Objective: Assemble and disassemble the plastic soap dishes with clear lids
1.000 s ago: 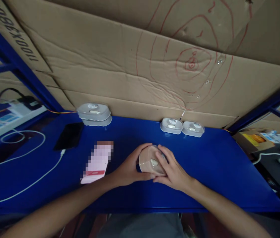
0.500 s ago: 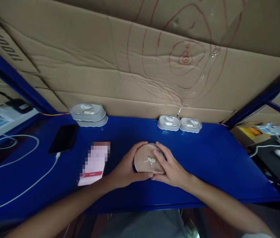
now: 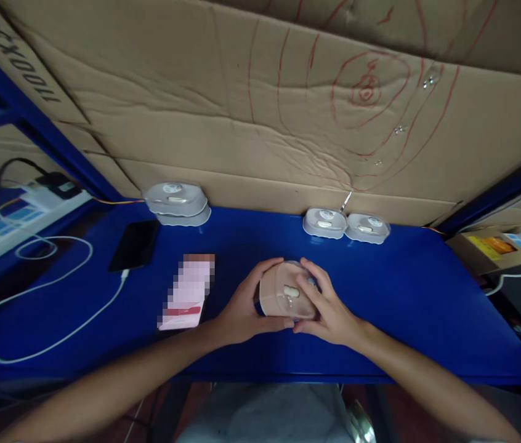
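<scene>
Both of my hands hold a small clear plastic case [image 3: 287, 296] with a white pill-shaped piece inside, just above the blue tabletop [image 3: 403, 307]. My left hand [image 3: 241, 304] wraps its fingers round the case's left side. My right hand [image 3: 329, 304] grips the right side, thumb at the front edge. The case tilts its flat face up towards me.
Against the cardboard back wall stand two stacked clear cases [image 3: 176, 202] at left and two side by side [image 3: 346, 224] at right. A black phone [image 3: 133, 245] with a white cable, a pink card [image 3: 188, 293] and a power strip [image 3: 20, 215] lie left. A box [image 3: 491, 249] sits far right.
My hands have kept their grip on the case and turned it slightly. The white piece inside now lies flatter. The view has shifted a little.
</scene>
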Tool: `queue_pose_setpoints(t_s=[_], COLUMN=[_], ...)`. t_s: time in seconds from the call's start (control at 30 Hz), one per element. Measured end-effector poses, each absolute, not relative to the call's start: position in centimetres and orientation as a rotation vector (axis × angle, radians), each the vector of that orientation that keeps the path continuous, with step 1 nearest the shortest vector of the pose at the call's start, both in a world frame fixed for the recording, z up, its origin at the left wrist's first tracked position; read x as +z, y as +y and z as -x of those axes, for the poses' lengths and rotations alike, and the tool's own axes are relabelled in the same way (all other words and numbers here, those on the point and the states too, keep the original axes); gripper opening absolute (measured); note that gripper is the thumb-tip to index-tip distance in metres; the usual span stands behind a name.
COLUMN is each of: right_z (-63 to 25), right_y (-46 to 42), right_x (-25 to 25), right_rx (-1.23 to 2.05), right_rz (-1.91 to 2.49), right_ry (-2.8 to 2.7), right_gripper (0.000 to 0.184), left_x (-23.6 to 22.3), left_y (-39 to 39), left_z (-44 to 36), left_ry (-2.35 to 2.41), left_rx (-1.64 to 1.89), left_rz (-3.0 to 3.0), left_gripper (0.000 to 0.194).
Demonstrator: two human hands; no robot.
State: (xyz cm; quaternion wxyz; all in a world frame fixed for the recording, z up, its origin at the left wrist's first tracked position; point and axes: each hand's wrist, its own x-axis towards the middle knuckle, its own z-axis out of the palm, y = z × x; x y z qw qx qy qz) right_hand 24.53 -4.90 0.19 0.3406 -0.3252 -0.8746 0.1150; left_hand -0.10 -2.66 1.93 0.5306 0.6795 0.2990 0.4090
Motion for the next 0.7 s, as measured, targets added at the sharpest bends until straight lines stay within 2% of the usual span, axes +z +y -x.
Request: queue_pose_setpoints(t_s=[0.2,0.53,0.67,0.7], right_z=[-24.8,-24.4,-27.4,-28.6], right_y=[-5.0,-5.2,-4.3,-4.4], right_x=[0.3,1.1,2.6,3.0], right_rx=[0.292,0.557,0.476,0.459], right_rz=[0.862,0.998,1.14,1.206], right_ry=[-2.32,-2.231,-2.363,-2.395], right_gripper=[0.1,0.109,0.099,0.093], left_x=[2.1,2.1,1.5,1.3], left_y=[-2.3,-2.6,-2.3,-2.2], left_z=[0.6,0.5,0.4,0.4], left_ry=[0.701,0.724,0.773,0.787], left_rx=[0.928,0.855,0.837,0.842], left_rz=[-1.812,-1.784,-1.826,-1.867], left_gripper=[0.099,0.095,0.106,0.103])
